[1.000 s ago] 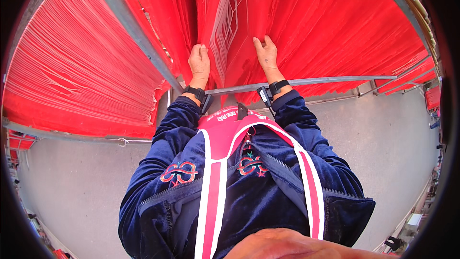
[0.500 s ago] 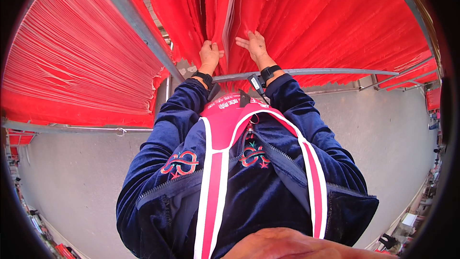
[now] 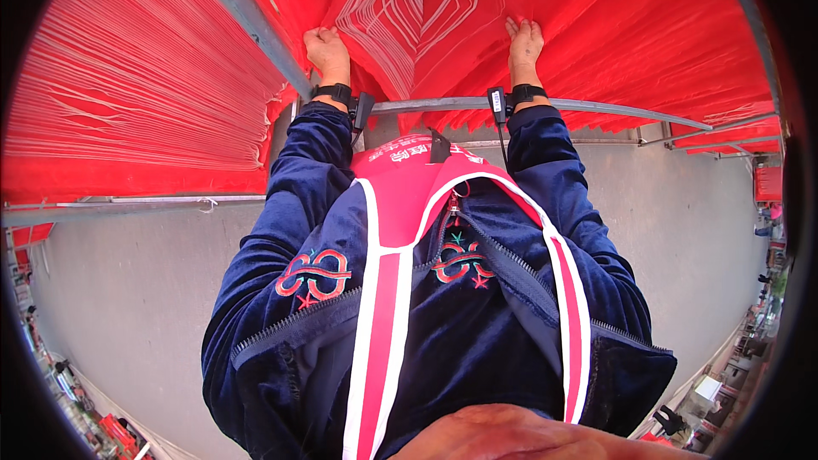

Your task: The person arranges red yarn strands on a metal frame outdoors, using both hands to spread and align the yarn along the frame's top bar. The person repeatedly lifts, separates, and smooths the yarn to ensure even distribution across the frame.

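Observation:
Red cloth [image 3: 630,51] hangs in many folds from a frame in front of me. Between my hands its layers are parted, and white cords [image 3: 417,0] show there in a nested diamond pattern that narrows to a point below. At the left side of this gap, my left hand [image 3: 327,53] is closed on the cloth, fingers curled. On the right side my right hand [image 3: 526,44] has its fingers bent at the cloth edge, where the folds draw together; its fingertips partly sink into the red. Both wrists wear black straps with small devices.
A grey metal rail [image 3: 596,108] runs below the hands. Another bar [image 3: 247,17] slants down beside my left hand. More red cloth with fine white lines [image 3: 145,77] hangs at the left. Grey floor [image 3: 673,230] lies behind, with assorted items along the far rim.
My hands have moved apart, the left one leftward and the right one rightward, both farther forward. The bunched folds between them have spread, exposing the white cords.

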